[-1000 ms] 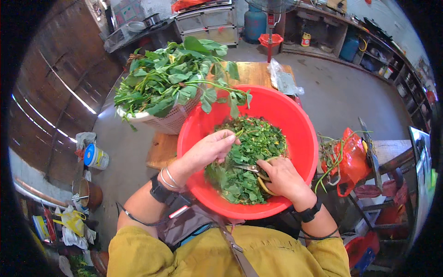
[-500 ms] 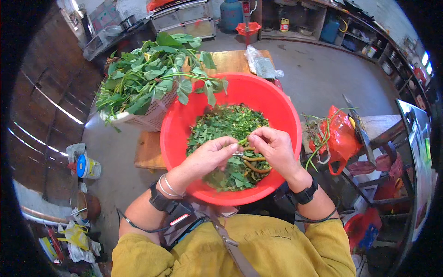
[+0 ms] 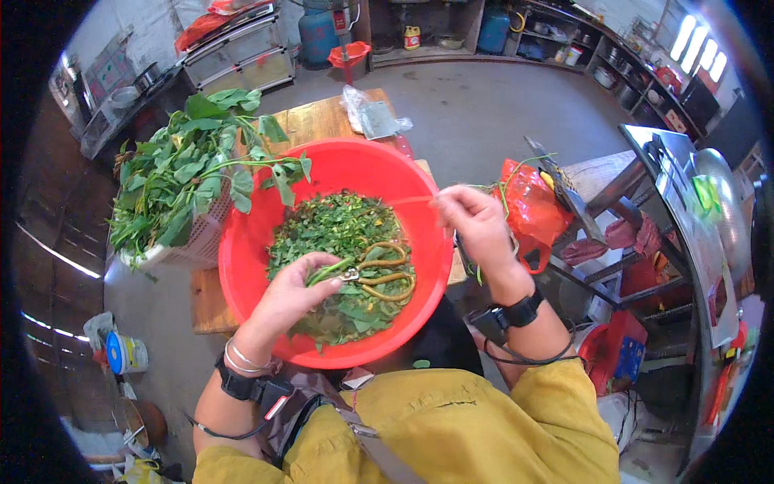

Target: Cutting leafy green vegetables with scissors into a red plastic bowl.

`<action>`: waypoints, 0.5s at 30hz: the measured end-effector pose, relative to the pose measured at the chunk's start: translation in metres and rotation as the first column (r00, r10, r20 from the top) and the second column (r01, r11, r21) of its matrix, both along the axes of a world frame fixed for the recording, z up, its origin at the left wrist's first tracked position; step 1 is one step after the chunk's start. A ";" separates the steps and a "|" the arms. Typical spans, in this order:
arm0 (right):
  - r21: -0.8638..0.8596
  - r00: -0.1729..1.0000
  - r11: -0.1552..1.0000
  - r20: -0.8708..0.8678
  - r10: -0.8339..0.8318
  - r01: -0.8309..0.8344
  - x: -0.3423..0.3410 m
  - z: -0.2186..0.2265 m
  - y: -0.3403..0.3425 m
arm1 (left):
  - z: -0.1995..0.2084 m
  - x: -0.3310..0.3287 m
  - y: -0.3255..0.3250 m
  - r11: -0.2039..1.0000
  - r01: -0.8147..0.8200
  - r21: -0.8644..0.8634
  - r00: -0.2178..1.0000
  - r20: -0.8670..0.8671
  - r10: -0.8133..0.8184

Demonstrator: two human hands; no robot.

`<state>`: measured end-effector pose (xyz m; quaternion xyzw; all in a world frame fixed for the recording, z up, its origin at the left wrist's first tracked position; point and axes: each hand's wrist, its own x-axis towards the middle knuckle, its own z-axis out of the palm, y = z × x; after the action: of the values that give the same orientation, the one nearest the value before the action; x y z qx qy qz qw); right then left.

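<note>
A large red basin holds chopped green leaves and stems. Scissors with yellow-brown handles lie on the greens. Over the basin's near left part, my left hand is closed on a short green stem, next to the scissors' pivot. My right hand is raised at the basin's right rim, its thumb and fingertips pinched together. A thin pale strand stretches left from that pinch. Beside the basin on the left, a pale woven basket is heaped with leafy green stems.
The basin and basket rest on a low wooden table, with a clear plastic bag at its far edge. To the right, a red plastic bag and a cleaver-like blade are by a wooden bench.
My right hand has parted from my left and moved right and up to the basin's rim. My left hand keeps the stem. The view has shifted right, and more of the scissors shows.
</note>
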<state>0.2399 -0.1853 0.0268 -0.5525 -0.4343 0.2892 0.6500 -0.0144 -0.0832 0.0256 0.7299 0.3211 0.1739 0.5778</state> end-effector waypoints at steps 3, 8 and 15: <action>-0.055 0.972 0.971 -0.006 -0.234 0.234 0.057 -0.025 -0.007 | 0.002 -0.018 0.016 0.917 -0.008 -0.398 1.000 -0.012 0.004; -0.220 0.752 0.766 0.474 -0.458 0.604 0.182 -0.122 -0.037 | 0.012 -0.013 0.009 0.905 0.026 -0.425 0.990 0.137 0.036; -0.029 0.276 0.656 0.921 -0.276 0.754 0.187 -0.118 -0.038 | -0.001 -0.025 0.026 0.853 0.056 -0.519 0.932 0.334 0.142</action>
<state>0.4268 -0.2233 -0.0917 -0.8677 -0.3983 -0.1703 0.2439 -0.0390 -0.0571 0.0248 0.4947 0.2611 0.2243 0.7980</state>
